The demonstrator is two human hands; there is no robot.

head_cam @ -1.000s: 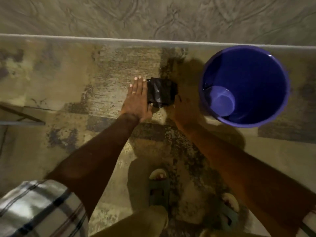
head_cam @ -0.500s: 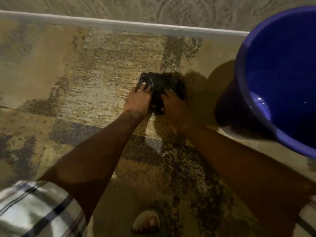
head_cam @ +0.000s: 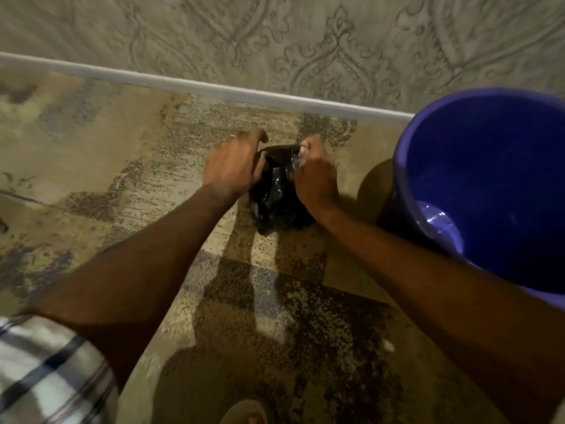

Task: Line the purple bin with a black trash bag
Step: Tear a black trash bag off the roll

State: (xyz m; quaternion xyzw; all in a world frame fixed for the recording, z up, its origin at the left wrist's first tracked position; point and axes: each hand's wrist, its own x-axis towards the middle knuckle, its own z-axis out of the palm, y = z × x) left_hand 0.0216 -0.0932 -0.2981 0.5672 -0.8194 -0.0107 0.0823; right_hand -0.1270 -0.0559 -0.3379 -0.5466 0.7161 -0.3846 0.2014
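A folded black trash bag (head_cam: 276, 197) hangs between my two hands just above the carpet, its lower part loose and crumpled. My left hand (head_cam: 234, 163) grips the bag's top left edge, fingers curled around it. My right hand (head_cam: 315, 175) pinches the top right edge. The purple bin (head_cam: 489, 191) stands upright to the right of my hands with nothing inside, its open mouth facing me, and part of it is cut off by the frame's right edge.
A worn patterned carpet (head_cam: 122, 185) covers the floor. A white skirting strip (head_cam: 214, 88) runs along the foot of a patterned wall (head_cam: 305, 38) behind the bag. A toe of my sandalled foot (head_cam: 244, 414) shows at the bottom edge.
Both hands closed on the bag and lifted its top edge off the carpet. The bag now hangs partly unfolded instead of lying flat. The view has shifted nearer.
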